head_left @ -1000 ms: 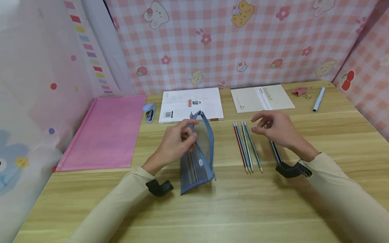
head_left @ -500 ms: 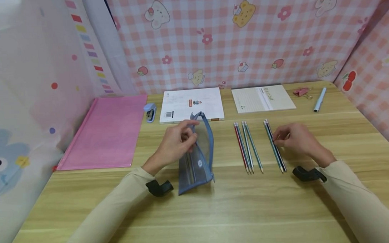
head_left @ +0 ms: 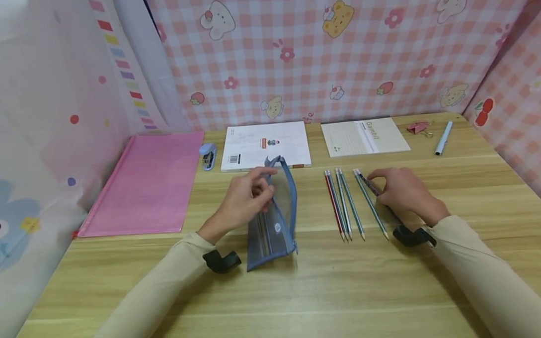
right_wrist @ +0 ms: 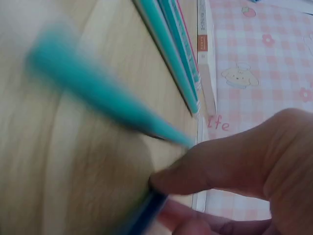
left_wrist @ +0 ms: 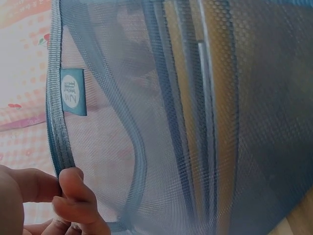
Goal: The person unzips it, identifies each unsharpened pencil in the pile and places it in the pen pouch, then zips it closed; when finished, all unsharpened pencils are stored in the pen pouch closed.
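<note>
My left hand [head_left: 246, 197] pinches the top edge of a blue mesh pencil pouch [head_left: 273, 233], whose zipped mouth gapes open. In the left wrist view, thumb and finger grip the rim of the mesh pouch [left_wrist: 112, 147], and pale strips show through it. My right hand [head_left: 407, 194] pinches a dark pencil [head_left: 372, 186] between thumb and fingers; the palm hides its lower part. Just left of that lies a teal pencil [head_left: 371, 205], blurred in the right wrist view. Further left, several pencils [head_left: 343, 206] lie side by side, erasers away from me.
A pink folder [head_left: 150, 183] lies on the left, with a lilac stapler [head_left: 208, 156] beside it. Along the back are a white book [head_left: 251, 142], a notepad [head_left: 354, 138], a pink binder clip [head_left: 417, 128] and a light blue pen [head_left: 444, 139]. Patterned cloth walls enclose the table.
My right hand moved right to the two separate pencils, then back left. Both pencils shifted left and their lower ends spread apart. The left hand stays on the pouch.
</note>
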`<state>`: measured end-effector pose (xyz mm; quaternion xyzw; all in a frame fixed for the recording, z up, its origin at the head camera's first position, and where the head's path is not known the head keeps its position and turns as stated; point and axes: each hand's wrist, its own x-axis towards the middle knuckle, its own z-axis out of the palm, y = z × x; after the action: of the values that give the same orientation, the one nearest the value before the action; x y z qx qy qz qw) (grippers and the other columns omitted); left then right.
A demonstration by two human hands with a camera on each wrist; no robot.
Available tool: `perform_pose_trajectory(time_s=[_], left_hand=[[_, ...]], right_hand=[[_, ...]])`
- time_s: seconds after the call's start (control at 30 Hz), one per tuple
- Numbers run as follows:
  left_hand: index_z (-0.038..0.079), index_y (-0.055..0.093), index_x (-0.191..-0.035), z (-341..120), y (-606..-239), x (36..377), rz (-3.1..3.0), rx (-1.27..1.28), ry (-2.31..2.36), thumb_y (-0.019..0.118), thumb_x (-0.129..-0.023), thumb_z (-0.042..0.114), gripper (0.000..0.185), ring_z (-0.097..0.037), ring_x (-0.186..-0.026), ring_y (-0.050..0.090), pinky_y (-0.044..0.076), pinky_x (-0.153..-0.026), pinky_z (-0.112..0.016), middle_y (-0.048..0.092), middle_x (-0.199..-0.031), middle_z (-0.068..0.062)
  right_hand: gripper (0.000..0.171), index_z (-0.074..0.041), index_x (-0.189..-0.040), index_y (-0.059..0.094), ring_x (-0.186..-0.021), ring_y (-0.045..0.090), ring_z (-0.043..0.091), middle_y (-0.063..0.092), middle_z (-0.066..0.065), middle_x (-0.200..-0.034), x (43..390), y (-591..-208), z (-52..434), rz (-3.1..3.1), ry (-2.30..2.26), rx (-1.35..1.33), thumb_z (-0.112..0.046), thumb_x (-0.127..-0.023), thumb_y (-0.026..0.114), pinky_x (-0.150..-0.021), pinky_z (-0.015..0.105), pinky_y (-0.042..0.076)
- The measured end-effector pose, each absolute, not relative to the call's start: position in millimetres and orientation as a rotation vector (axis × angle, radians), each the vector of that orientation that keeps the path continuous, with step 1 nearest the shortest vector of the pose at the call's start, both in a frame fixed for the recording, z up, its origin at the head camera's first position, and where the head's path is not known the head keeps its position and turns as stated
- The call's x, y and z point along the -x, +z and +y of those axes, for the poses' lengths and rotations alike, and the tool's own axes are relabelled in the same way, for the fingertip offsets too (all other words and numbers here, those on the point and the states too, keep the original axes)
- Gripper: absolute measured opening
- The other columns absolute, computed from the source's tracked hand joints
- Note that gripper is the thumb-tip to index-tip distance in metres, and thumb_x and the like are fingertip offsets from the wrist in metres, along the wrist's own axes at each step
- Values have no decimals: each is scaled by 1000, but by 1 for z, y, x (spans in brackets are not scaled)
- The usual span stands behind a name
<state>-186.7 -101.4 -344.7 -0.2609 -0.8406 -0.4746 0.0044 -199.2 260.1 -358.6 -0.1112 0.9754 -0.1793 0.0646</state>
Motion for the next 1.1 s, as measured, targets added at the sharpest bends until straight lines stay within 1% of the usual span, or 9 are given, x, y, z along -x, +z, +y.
perform_pose_trajectory(time_s=[0.07, 0.13, 0.17, 0.23, 0.37, 0.5, 0.6, 0.83, 1.1], left_hand=[[3, 58, -134, -101, -344, 187, -2636, 816, -1485, 58, -98, 4, 36, -14, -53, 59, 49, -53, -24, 67, -70, -9], [3, 57, -134, -101, -344, 187, -2641, 815, -1487, 58, -98, 5, 36, -13, -54, 60, 50, -53, -24, 67, -70, -9], [3, 57, -134, -100, -344, 186, -2642, 815, -1489, 58, -98, 5, 36, -13, -54, 60, 50, -54, -24, 67, -71, -9], [3, 57, -134, -100, -344, 186, -2639, 817, -1497, 58, -98, 5, 36, -13, -54, 60, 50, -54, -24, 67, -71, -10], [3, 57, -134, -99, -344, 186, -2636, 817, -1508, 58, -98, 4, 36, -14, -54, 59, 51, -54, -25, 67, -71, -10], [3, 57, -134, -99, -344, 186, -2638, 820, -1507, 58, -98, 4, 36, -14, -54, 59, 51, -53, -25, 67, -72, -10], [3, 57, -133, -98, -344, 186, -2638, 818, -1509, 58, -98, 4, 36, -14, -54, 59, 51, -53, -25, 68, -72, -10], [3, 58, -133, -98, -343, 185, -2637, 816, -1507, 58, -97, 2, 36, -14, -54, 60, 51, -53, -25, 68, -72, -10], [3, 58, -132, -99, -343, 183, -2650, 825, -1492, 59, -97, 4, 35, -12, -54, 59, 50, -53, -25, 68, -72, -10]], right_hand=[[60, -2, -132, 62, -52, 46, 14, 52, -1, -55, 200, -357, 258, 2940, -528, 326, -1, -72, 66, -48, 28, 37], [64, -4, -136, 59, -50, 41, 12, 44, -3, -53, 201, -356, 258, 2930, -532, 324, -2, -72, 66, -47, 26, 35], [65, -5, -138, 58, -50, 42, 12, 45, -3, -53, 201, -356, 258, 2927, -547, 320, -2, -74, 66, -47, 26, 35], [63, -7, -140, 56, -54, 48, 10, 57, -1, -58, 202, -355, 258, 2913, -619, 305, -4, -78, 67, -49, 26, 38], [48, -9, -136, 57, -59, 53, 10, 73, 9, -81, 201, -352, 260, 2772, -970, 223, -6, -89, 64, -52, 26, 42], [35, -7, -130, 55, -55, 45, 9, 66, 4, -76, 200, -348, 259, 2509, -1357, 164, -6, -95, 55, -48, 26, 36], [34, -5, -132, 53, -54, 39, 7, 59, -4, -71, 200, -347, 256, 2358, -1533, 174, -8, -99, 53, -48, 27, 30], [36, -7, -134, 56, -54, 38, 5, 58, -7, -74, 198, -347, 233, 2242, -1704, 238, -5, -98, 55, -47, 25, 29], [43, -11, -134, 58, -54, 39, 5, 66, -4, -84, 199, -337, 191, 2191, -1770, 311, 1, -92, 58, -51, 24, 33]])
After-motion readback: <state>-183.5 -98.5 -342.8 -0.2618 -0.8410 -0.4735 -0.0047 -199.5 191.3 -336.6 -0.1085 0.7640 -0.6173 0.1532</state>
